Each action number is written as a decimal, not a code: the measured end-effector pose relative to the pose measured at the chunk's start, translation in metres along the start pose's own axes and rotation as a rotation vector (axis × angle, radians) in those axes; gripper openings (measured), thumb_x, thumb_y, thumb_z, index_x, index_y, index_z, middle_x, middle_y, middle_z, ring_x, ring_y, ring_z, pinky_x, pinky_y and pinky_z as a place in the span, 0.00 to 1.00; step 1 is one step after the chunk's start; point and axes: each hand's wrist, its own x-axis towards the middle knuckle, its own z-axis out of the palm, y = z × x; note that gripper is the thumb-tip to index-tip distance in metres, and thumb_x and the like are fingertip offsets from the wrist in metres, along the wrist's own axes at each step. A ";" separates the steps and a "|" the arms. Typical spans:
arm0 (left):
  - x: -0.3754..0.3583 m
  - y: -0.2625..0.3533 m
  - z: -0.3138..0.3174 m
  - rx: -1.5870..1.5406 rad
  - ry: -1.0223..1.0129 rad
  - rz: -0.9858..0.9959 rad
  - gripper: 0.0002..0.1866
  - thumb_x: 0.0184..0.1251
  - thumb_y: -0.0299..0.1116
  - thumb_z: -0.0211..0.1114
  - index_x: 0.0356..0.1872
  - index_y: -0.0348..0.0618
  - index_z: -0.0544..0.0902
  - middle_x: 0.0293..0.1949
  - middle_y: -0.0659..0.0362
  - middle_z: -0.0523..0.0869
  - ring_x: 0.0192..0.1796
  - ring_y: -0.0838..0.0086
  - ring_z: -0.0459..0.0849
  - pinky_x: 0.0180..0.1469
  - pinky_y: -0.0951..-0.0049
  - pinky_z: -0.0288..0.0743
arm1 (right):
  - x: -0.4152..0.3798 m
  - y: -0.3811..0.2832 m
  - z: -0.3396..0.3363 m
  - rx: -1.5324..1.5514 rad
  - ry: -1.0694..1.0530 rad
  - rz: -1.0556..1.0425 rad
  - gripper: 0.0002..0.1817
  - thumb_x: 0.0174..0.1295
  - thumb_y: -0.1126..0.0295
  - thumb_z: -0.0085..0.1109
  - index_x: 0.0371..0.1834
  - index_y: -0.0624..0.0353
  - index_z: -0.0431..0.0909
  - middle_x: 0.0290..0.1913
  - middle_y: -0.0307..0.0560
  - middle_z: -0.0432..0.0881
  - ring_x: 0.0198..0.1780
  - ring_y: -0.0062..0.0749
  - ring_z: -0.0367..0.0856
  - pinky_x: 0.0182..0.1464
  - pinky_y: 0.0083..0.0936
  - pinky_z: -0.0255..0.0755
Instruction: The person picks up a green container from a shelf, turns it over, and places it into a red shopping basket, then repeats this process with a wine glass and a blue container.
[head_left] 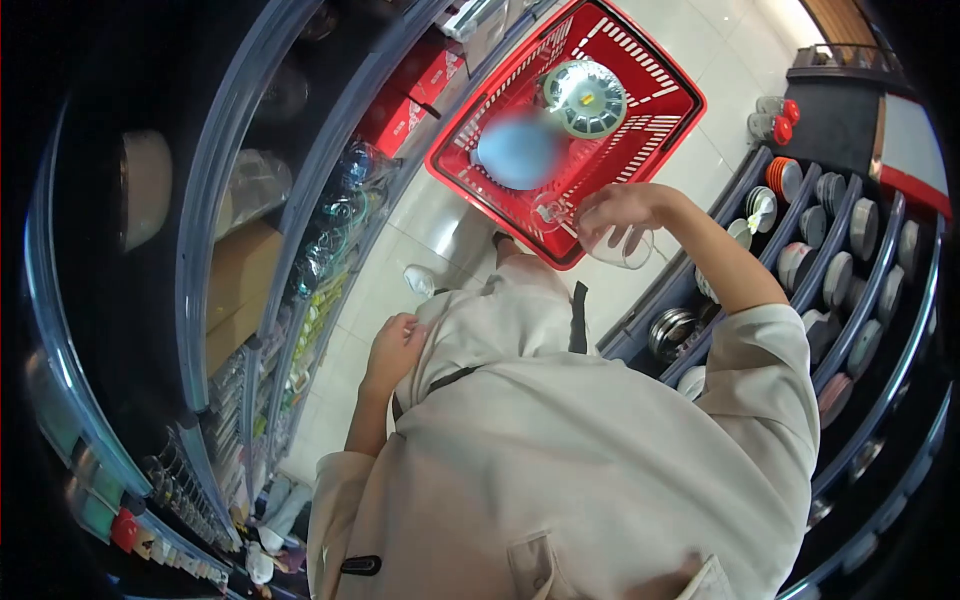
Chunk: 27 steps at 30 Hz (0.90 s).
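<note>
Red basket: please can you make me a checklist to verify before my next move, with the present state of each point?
1. Clear glass is held: ok, the fingers of the right hand are on it.
2. Glass is fully within the outline of the red basket: not ok, it extends past the rim in this view.
3. Glass does not touch the rim: cannot tell.
4. Left hand is free: ok, it rests by the clothing and no item shows in it.
5. Blue item sits stable in the basket: cannot tell, it is blurred.
</note>
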 end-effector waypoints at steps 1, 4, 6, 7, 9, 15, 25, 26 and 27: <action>-0.005 -0.017 0.006 -0.011 -0.001 -0.017 0.13 0.66 0.34 0.62 0.45 0.34 0.80 0.40 0.47 0.85 0.42 0.58 0.85 0.44 0.65 0.79 | 0.003 -0.005 -0.003 -0.012 0.046 0.047 0.21 0.48 0.53 0.63 0.44 0.51 0.80 0.49 0.46 0.81 0.54 0.44 0.79 0.44 0.43 0.82; -0.017 -0.073 0.028 -0.199 0.057 -0.161 0.14 0.68 0.36 0.61 0.45 0.34 0.79 0.40 0.48 0.85 0.41 0.62 0.86 0.43 0.67 0.79 | 0.030 0.009 -0.024 -0.092 0.041 0.020 0.20 0.50 0.53 0.61 0.44 0.50 0.80 0.48 0.45 0.82 0.53 0.42 0.80 0.43 0.43 0.82; -0.030 -0.097 0.038 -0.387 0.137 -0.357 0.15 0.70 0.38 0.59 0.45 0.35 0.79 0.38 0.51 0.86 0.39 0.66 0.85 0.43 0.69 0.78 | 0.028 0.006 -0.032 -0.091 0.071 0.071 0.19 0.51 0.54 0.60 0.43 0.50 0.80 0.46 0.44 0.82 0.52 0.41 0.80 0.42 0.42 0.82; -0.036 -0.104 0.041 -0.372 0.153 -0.410 0.15 0.70 0.38 0.58 0.45 0.35 0.79 0.38 0.52 0.85 0.39 0.68 0.85 0.43 0.70 0.78 | 0.027 0.005 -0.035 -0.081 0.115 0.113 0.17 0.52 0.54 0.60 0.42 0.50 0.80 0.45 0.43 0.82 0.51 0.40 0.81 0.41 0.42 0.82; -0.048 -0.116 0.048 -0.377 0.166 -0.417 0.15 0.70 0.39 0.58 0.45 0.35 0.79 0.37 0.52 0.85 0.39 0.68 0.85 0.44 0.69 0.77 | 0.029 0.007 -0.045 -0.083 0.112 0.133 0.16 0.52 0.56 0.60 0.41 0.50 0.80 0.44 0.41 0.82 0.51 0.39 0.81 0.41 0.41 0.81; -0.086 -0.176 0.090 -0.700 0.216 -0.435 0.22 0.71 0.47 0.52 0.42 0.35 0.81 0.39 0.54 0.84 0.43 0.69 0.81 0.49 0.67 0.74 | 0.043 0.017 -0.076 -0.058 0.097 0.136 0.09 0.54 0.65 0.59 0.38 0.51 0.80 0.37 0.39 0.82 0.41 0.35 0.84 0.37 0.40 0.81; -0.102 -0.126 0.099 -0.954 0.382 -0.585 0.12 0.70 0.35 0.51 0.36 0.36 0.79 0.34 0.61 0.80 0.39 0.75 0.77 0.45 0.72 0.74 | 0.104 0.056 -0.117 -0.089 -0.091 -0.051 0.12 0.57 0.60 0.57 0.39 0.55 0.79 0.39 0.45 0.81 0.40 0.35 0.84 0.38 0.35 0.82; -0.105 -0.123 0.101 -0.960 0.387 -0.594 0.12 0.70 0.35 0.51 0.36 0.36 0.79 0.34 0.61 0.80 0.39 0.75 0.77 0.45 0.72 0.74 | 0.106 0.055 -0.119 0.000 -0.044 0.045 0.14 0.58 0.58 0.57 0.40 0.56 0.79 0.40 0.45 0.81 0.39 0.36 0.84 0.39 0.34 0.82; -0.107 -0.121 0.104 -0.966 0.412 -0.573 0.13 0.71 0.35 0.50 0.36 0.36 0.78 0.33 0.62 0.79 0.37 0.77 0.76 0.43 0.73 0.73 | 0.107 0.054 -0.119 0.088 0.004 0.139 0.16 0.59 0.56 0.56 0.41 0.57 0.78 0.40 0.46 0.81 0.39 0.36 0.84 0.39 0.33 0.82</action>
